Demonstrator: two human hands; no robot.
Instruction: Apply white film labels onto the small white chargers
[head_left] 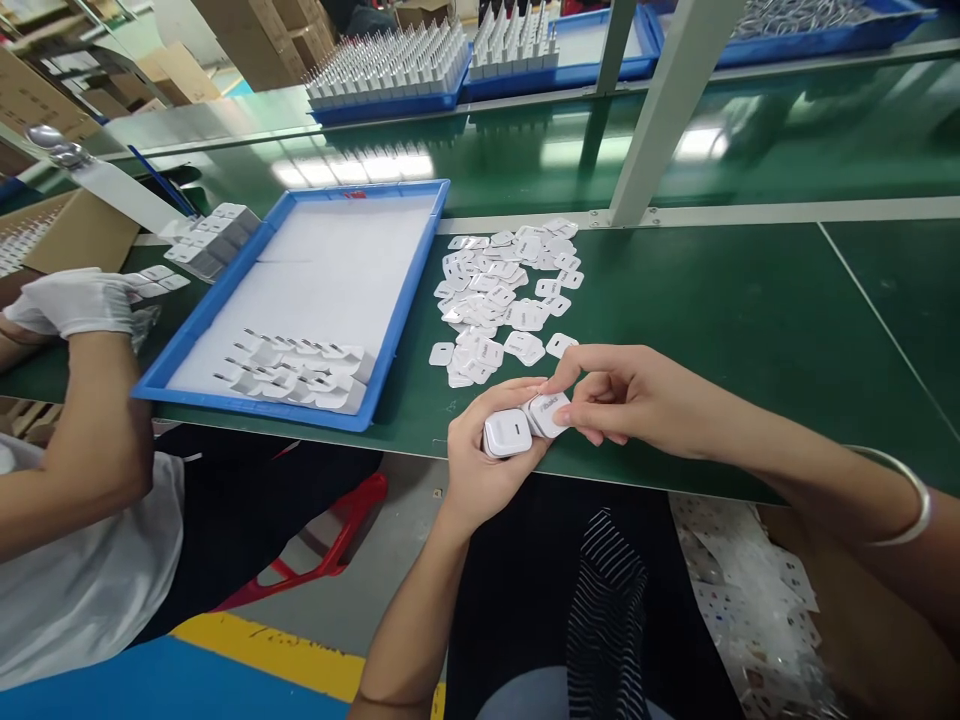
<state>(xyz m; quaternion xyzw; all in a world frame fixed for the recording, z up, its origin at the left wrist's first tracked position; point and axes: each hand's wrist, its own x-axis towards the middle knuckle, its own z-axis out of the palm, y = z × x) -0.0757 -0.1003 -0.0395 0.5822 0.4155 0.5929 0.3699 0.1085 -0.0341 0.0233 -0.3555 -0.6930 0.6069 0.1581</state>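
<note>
Scanning from the left, we see a co-worker's gloved hand [75,300] resting beside the blue tray [187,345], which carries two short rows of finished white plugs [296,375] at its near end. Between tray and hands lies a loose heap of white stickers [506,300] on the green bench [750,310]. Our left hand [491,450] closes its fingers around a white charger block [508,433], held just past the near bench edge, over the lap. Our right hand [630,395] pinches a small printed label piece [550,412] against that block, fingers curled shut on it.

Risk, in our judgement: the block hangs off the bench, so a slackened grip would likely drop it to the floor; a skewed press could seat the label crooked. Open room lies to the right on bare bench; the tray's raised rim and the upright post [660,110] limit travel leftward and forward.
</note>
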